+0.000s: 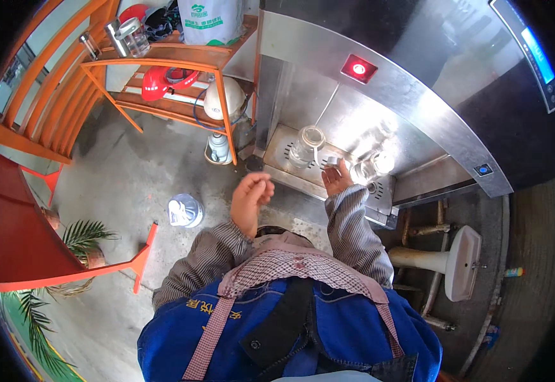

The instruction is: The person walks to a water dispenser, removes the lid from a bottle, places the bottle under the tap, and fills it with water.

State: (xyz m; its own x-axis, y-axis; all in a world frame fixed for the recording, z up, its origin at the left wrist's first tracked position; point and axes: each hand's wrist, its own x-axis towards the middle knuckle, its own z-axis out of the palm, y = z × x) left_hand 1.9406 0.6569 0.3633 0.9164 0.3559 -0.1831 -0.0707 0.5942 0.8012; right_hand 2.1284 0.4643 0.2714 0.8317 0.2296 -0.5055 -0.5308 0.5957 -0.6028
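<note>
On the drip tray [282, 141] of a steel water dispenser stands a clear glass jar [307, 150], and a thin stream of water runs down into its mouth. My right hand [337, 180] reaches up beside the jar, fingers closed at a small silver lid [333, 162]. Just right of that hand are more clear glassware [362, 172], blurred by glare. Away from the tray, my left hand [249, 198] hovers over the floor with curled fingers; whatever they may hold is hidden. A dark round object [254, 163] shows just past its fingertips, near the dispenser's corner.
A red-lit button [359, 69] glows on the dispenser. An orange rack [163, 56] at the back left holds glass cups, a bag and helmets. A large plastic bottle [185, 211] stands on the floor. At right is a white pedestal sink [463, 262]; a red table [23, 223] is at left.
</note>
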